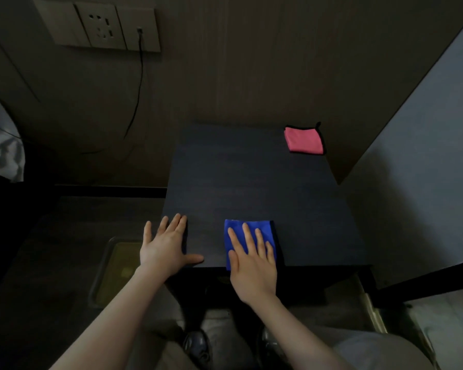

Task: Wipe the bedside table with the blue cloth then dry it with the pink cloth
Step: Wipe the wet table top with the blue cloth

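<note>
The dark bedside table (251,182) fills the middle of the head view. A folded blue cloth (259,227) lies near its front edge, and my right hand (253,263) presses flat on it with fingers spread. My left hand (167,245) rests flat and open on the table's front left corner, holding nothing. A folded pink cloth (304,140) with a black edge lies at the table's far right corner, away from both hands.
A wall socket panel (99,25) with a black cable (139,84) hangs on the wall at the back left. A bin (110,271) stands on the floor left of the table. A pale wall (425,156) runs along the right. My shoes (198,345) show below.
</note>
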